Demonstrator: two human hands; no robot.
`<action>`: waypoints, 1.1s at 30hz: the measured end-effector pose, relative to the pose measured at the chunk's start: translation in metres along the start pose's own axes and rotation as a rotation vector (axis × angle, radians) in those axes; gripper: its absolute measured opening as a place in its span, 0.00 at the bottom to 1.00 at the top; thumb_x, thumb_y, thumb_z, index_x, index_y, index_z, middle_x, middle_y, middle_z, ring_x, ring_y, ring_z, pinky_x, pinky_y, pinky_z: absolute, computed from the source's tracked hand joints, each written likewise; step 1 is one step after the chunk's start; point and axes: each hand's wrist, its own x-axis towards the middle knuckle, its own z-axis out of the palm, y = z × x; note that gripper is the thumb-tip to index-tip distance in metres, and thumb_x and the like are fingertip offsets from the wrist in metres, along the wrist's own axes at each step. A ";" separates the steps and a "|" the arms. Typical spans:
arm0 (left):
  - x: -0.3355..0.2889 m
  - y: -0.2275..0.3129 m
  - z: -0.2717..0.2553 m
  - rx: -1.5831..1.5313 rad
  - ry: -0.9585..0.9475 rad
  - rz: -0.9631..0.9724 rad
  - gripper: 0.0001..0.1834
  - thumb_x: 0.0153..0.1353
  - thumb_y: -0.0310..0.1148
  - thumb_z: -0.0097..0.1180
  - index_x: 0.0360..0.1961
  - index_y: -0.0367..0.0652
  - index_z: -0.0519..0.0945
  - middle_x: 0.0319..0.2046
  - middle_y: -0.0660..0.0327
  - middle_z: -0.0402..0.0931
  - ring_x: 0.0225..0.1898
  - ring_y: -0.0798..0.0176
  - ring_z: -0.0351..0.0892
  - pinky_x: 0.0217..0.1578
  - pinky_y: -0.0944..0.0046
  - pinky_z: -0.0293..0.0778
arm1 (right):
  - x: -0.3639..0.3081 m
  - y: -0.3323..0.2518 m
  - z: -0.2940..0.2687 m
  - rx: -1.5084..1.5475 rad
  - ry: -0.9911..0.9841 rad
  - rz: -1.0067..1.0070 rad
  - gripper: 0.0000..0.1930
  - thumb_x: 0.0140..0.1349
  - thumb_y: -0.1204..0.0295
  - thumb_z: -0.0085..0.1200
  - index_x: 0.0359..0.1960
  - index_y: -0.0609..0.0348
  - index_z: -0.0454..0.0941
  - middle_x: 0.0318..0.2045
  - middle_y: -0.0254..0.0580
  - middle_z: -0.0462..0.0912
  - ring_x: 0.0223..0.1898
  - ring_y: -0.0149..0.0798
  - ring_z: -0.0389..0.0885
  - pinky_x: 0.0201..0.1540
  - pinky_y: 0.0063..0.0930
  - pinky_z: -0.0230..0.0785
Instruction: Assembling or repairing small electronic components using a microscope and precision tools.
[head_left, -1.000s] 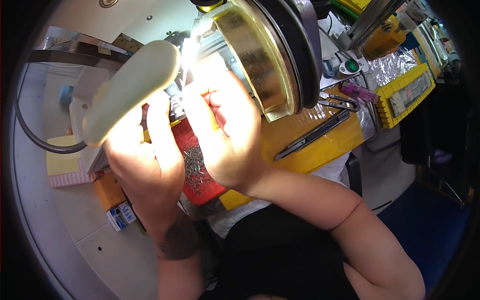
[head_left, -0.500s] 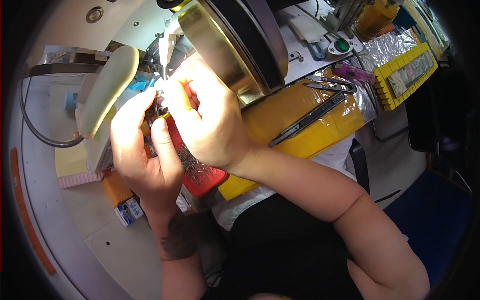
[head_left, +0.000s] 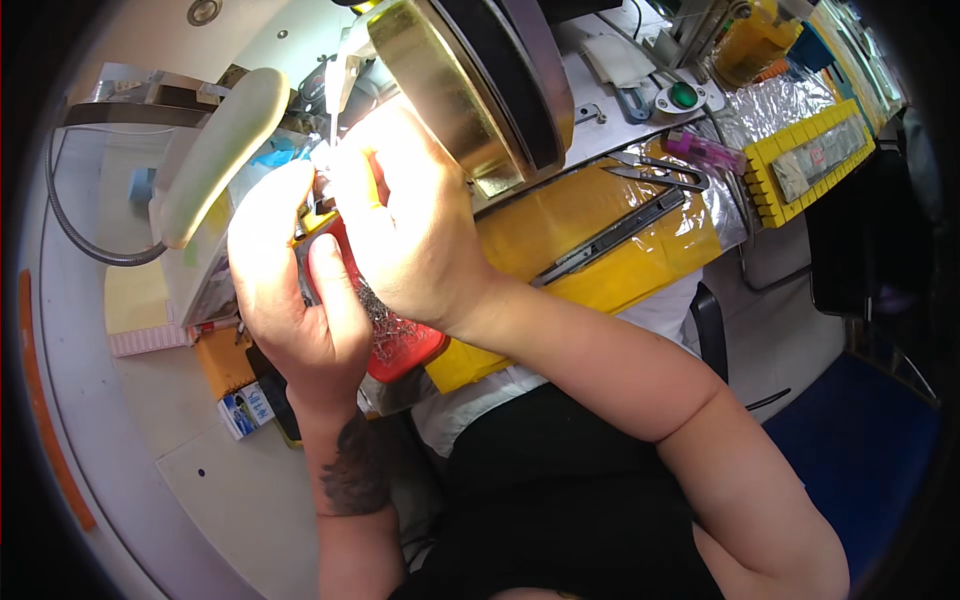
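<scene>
My left hand (head_left: 290, 275) and my right hand (head_left: 410, 225) meet under a bright light at a machine. The fingers of both are curled in around a small piece that glare and the fingers hide. My left thumb stands a little apart from its fingers. Straight above the fingertips, a thin pale metal bar (head_left: 335, 100) of the machine points down at them. A gold-coloured drum (head_left: 450, 95) with a black rim stands right beside my right hand. Below the hands, partly covered by them, is a red tray (head_left: 405, 355) with many thin metal bits.
A cream curved panel (head_left: 225, 160) stands left of my left hand. On the yellow-covered surface (head_left: 520, 235) lie a box cutter (head_left: 610, 238) and snips (head_left: 660, 172). Farther right are a purple lighter (head_left: 705, 150), a green button (head_left: 684, 95) and a yellow ribbed block (head_left: 810, 160).
The view has shifted slightly, so the surroundings sit a little higher and more to the left. Both hands keep nearly the same pose at the machine.
</scene>
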 end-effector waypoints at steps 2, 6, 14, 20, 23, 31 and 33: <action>-0.002 0.000 0.001 0.020 -0.005 -0.005 0.23 0.56 0.17 0.49 0.55 0.32 0.79 0.54 0.47 0.78 0.58 0.47 0.75 0.63 0.51 0.67 | 0.000 0.001 -0.001 -0.064 -0.012 -0.028 0.03 0.70 0.78 0.51 0.38 0.65 0.75 0.31 0.41 0.76 0.29 0.32 0.77 0.33 0.26 0.71; -0.002 0.001 0.006 0.031 0.033 -0.017 0.24 0.55 0.16 0.48 0.56 0.32 0.79 0.60 0.44 0.73 0.63 0.45 0.72 0.65 0.48 0.65 | -0.001 -0.002 -0.002 0.017 -0.029 0.026 0.03 0.69 0.78 0.51 0.36 0.65 0.75 0.31 0.42 0.76 0.29 0.33 0.76 0.33 0.27 0.71; -0.022 -0.012 0.045 -0.636 0.190 -0.250 0.39 0.58 0.31 0.66 0.69 0.35 0.64 0.74 0.49 0.53 0.72 0.53 0.60 0.73 0.51 0.55 | 0.009 0.008 0.002 -0.090 -0.033 -0.117 0.04 0.56 0.83 0.53 0.34 0.65 0.75 0.30 0.46 0.74 0.31 0.45 0.75 0.35 0.35 0.70; -0.023 -0.001 0.027 -0.739 0.121 -0.373 0.39 0.55 0.15 0.48 0.71 0.38 0.62 0.73 0.50 0.50 0.74 0.50 0.55 0.70 0.53 0.62 | 0.003 0.002 -0.005 -0.291 -0.121 -0.112 0.13 0.60 0.81 0.53 0.46 0.71 0.78 0.42 0.55 0.80 0.41 0.54 0.81 0.46 0.41 0.75; -0.037 0.003 0.023 -0.427 0.330 -0.091 0.29 0.55 0.17 0.51 0.60 0.35 0.67 0.70 0.41 0.53 0.72 0.51 0.57 0.68 0.52 0.64 | -0.023 -0.003 -0.035 -0.702 -0.319 -0.109 0.09 0.64 0.77 0.56 0.45 0.66 0.78 0.38 0.48 0.80 0.38 0.45 0.80 0.39 0.35 0.73; -0.015 0.061 0.022 -0.364 -0.131 -0.242 0.11 0.57 0.22 0.58 0.41 0.36 0.77 0.37 0.49 0.80 0.29 0.51 0.80 0.31 0.56 0.75 | -0.032 -0.052 -0.120 0.416 0.133 0.311 0.08 0.72 0.75 0.51 0.50 0.60 0.73 0.30 0.31 0.74 0.26 0.24 0.68 0.30 0.24 0.63; -0.003 0.054 0.035 -0.296 -0.100 -0.185 0.08 0.57 0.24 0.58 0.39 0.37 0.77 0.34 0.50 0.79 0.28 0.50 0.79 0.30 0.55 0.74 | 0.010 -0.061 -0.115 0.284 0.369 0.393 0.13 0.72 0.77 0.49 0.57 0.62 0.73 0.36 0.37 0.79 0.28 0.27 0.71 0.31 0.24 0.64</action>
